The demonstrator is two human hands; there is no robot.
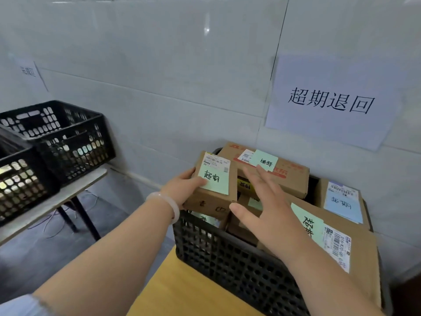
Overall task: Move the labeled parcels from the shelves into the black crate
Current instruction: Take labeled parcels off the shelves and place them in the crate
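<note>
- The small parcel [211, 206] is at the rear left corner of the black crate [227, 258], above other boxes. The left hand [182, 190] grips its side, thumb on its green note; let go carelessly, it could slip over the rim.
- The right hand [266, 208] hovers over the pile, fingers spread and holding nothing; a nudge might topple the heaped load.
- The parcels are boxy, matt brown cardboard with printed labels and pale paper notes; the crate is a rigid plastic lattice on a smooth yellow bench [182, 293].
</note>
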